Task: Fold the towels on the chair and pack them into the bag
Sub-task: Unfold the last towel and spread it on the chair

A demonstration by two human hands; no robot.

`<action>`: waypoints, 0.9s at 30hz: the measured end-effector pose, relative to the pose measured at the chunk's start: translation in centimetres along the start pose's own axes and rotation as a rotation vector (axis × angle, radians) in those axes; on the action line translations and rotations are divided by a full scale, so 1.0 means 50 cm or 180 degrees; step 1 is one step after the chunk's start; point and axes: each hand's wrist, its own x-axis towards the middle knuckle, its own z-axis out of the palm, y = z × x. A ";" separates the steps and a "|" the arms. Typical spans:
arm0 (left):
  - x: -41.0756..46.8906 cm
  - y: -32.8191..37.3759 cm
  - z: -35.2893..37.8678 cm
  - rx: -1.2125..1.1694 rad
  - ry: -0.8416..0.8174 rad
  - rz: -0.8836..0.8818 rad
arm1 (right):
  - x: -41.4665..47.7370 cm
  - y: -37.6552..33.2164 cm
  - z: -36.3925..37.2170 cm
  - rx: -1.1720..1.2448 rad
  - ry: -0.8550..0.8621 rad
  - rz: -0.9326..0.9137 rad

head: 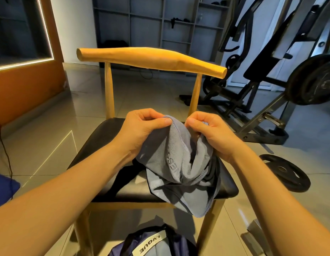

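Head view: both hands raised over the chair [151, 58] seat.
Left hand [142, 126]: pinches grey towel [179, 163] top edge.
Right hand [210, 132]: pinches same edge, just beside.
Towel: lower part bunched on seat, right side.
Bag [151, 244]: floor, near edge, open.

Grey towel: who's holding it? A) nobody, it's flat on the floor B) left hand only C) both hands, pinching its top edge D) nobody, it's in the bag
C: the left hand and right hand each pinch the towel's upper edge; its lower part drapes on the chair seat.
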 end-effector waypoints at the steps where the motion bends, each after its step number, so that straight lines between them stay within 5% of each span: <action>1: 0.007 0.000 -0.006 0.0091 0.0171 0.0034 | 0.003 -0.003 -0.003 -0.0092 0.0222 -0.0012; 5: 0.040 0.011 -0.055 0.0178 0.0944 0.0238 | 0.008 -0.011 -0.049 0.0456 0.1265 0.0312; 10: 0.062 0.027 -0.111 -0.0075 0.1253 0.0251 | -0.015 0.006 -0.100 0.1077 0.1606 0.0497; 20: 0.055 0.028 -0.109 0.0388 0.1036 0.0368 | -0.029 0.045 -0.065 -0.0075 0.1441 0.0538; 27: 0.074 -0.067 -0.129 0.0702 0.1437 -0.0172 | -0.078 0.124 -0.026 -0.0960 0.1121 0.0425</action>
